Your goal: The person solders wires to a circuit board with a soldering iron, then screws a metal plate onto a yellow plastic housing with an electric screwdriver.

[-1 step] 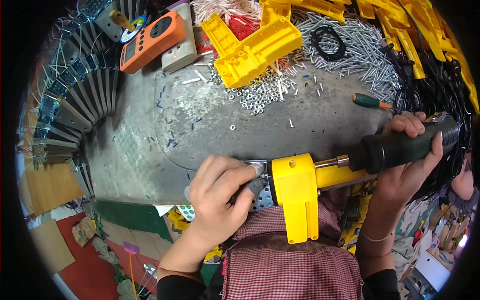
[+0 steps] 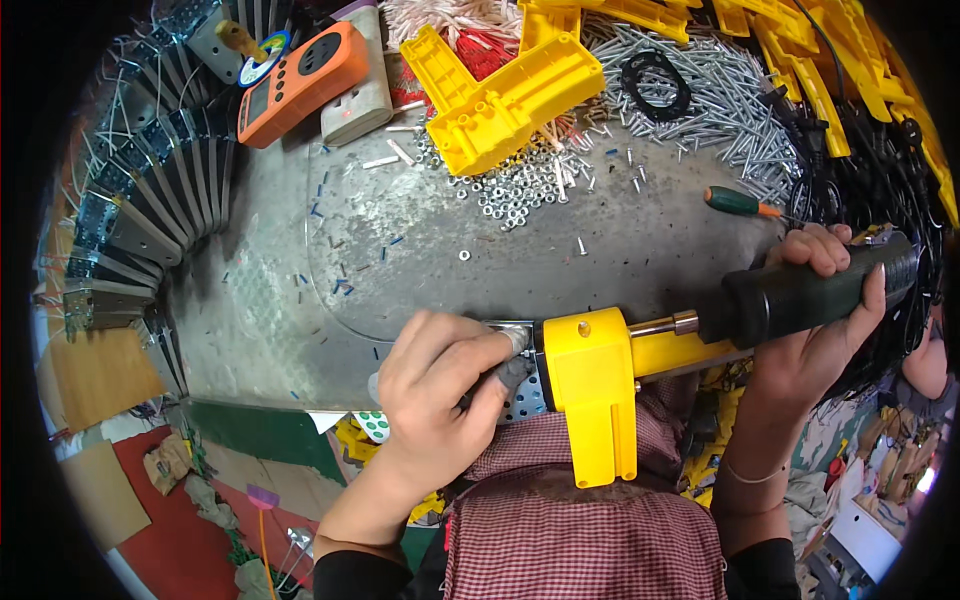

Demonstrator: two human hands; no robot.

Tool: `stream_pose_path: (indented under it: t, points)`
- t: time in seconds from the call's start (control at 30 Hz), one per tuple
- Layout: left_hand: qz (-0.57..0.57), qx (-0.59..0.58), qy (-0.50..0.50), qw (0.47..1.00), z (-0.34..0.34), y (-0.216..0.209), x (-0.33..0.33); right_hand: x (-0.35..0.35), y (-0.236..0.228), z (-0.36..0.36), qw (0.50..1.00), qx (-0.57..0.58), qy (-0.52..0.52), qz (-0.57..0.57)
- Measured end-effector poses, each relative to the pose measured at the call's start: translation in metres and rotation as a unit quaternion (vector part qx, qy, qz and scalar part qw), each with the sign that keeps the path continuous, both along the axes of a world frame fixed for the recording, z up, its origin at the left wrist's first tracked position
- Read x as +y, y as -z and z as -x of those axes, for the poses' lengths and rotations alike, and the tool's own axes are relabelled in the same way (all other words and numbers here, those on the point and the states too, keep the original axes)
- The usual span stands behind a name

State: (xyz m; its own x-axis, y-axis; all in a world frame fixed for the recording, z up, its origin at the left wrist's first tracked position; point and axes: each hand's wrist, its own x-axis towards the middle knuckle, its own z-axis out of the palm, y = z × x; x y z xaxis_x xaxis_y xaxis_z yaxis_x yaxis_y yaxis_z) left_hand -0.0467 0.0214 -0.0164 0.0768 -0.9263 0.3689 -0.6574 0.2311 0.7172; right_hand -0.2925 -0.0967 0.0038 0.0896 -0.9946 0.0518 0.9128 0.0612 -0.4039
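Note:
My left hand (image 2: pixel 435 390) is closed on the metal end of a yellow plastic housing (image 2: pixel 588 365), with worn grey coverings on the thumb and fingertip. A perforated metal plate (image 2: pixel 525 398) shows just below those fingers. The housing lies across the table's near edge, its lower leg hanging over my checked apron. On the right, my right hand (image 2: pixel 815 290) wraps round a black power screwdriver (image 2: pixel 800 298), held almost level. Its metal bit (image 2: pixel 665 325) points left and meets the housing's right side; the tip itself is hidden.
Loose nuts (image 2: pixel 510 195), a heap of screws (image 2: pixel 700 110) and a yellow half-shell (image 2: pixel 510 105) lie at the back. An orange meter (image 2: pixel 305 85) and stacked metal brackets (image 2: pixel 150 190) are left. A green-handled screwdriver (image 2: pixel 735 201) lies near black cables (image 2: pixel 820 180). Another person's arm (image 2: pixel 928 370) shows far right.

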Motion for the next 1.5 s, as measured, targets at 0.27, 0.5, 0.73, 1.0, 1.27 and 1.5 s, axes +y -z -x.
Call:
stream_pose_path:
  t: [0.27, 0.5, 0.73, 1.0, 1.27, 1.5]
  points:
    - [0.01, -0.021, 0.011, 1.0, 0.0, -0.001, 0.0, 0.004, -0.007, -0.007, 1.0, 0.004, 0.014, -0.004]
    - [0.016, -0.022, -0.006, 1.0, 0.004, 0.0, 0.003, 0.005, -0.007, -0.004, 0.999, 0.012, 0.014, 0.043]
    - [0.012, -0.072, -0.014, 0.997, -0.003, -0.004, 0.018, 0.013, -0.019, 0.013, 0.996, 0.043, 0.069, 0.048]
    - [-0.066, -0.094, 0.035, 0.993, 0.003, -0.001, 0.017, 0.032, -0.002, 0.014, 0.995, 0.045, 0.085, 0.023]
    - [-0.057, -0.099, 0.026, 0.993, 0.005, 0.002, 0.018, 0.035, -0.004, 0.014, 0.993, 0.043, 0.106, 0.016]
    - [-0.05, -0.092, 0.022, 0.994, 0.004, 0.003, 0.018, 0.034, -0.002, 0.012, 0.995, 0.034, 0.094, 0.017]
